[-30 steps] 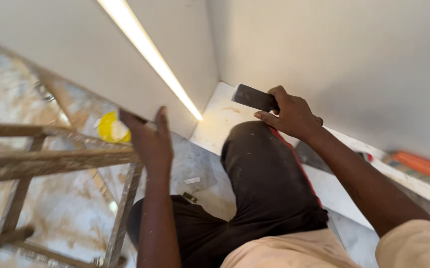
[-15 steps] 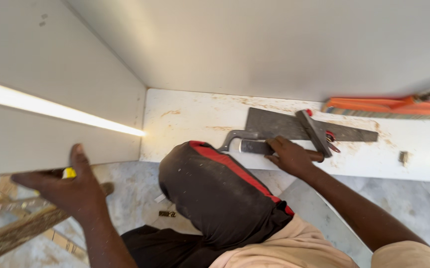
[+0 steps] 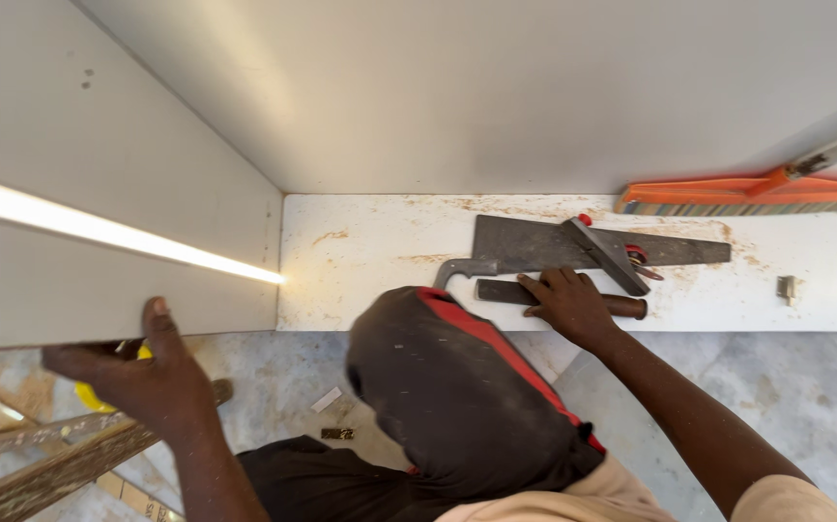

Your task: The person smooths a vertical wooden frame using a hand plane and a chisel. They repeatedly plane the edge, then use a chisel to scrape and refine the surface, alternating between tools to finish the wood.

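Note:
My left hand (image 3: 143,372) grips the lower edge of a white panel (image 3: 100,280), thumb pressed on its front face. A yellow object (image 3: 85,394) shows just behind that hand. My right hand (image 3: 568,304) lies over the dark handle of a hammer (image 3: 496,288) on a stained white ledge (image 3: 360,251), fingers curled across it. Just beyond the hammer lie a grey handsaw (image 3: 534,242) and a square-like metal tool (image 3: 612,256) with red-handled pliers (image 3: 639,259). My raised knee in dark cloth with a red stripe (image 3: 457,387) fills the middle.
An orange broom (image 3: 747,191) lies along the back of the ledge against the white wall. A small metal piece (image 3: 787,287) sits at the ledge's right. A wooden ladder (image 3: 51,469) is at lower left. Grey marbled floor (image 3: 786,396) lies below, with a small brass hinge (image 3: 337,434).
The view swung right onto the ledge. My right hand left a dark flat object and came down on the hammer handle. My left hand kept its hold on the panel edge.

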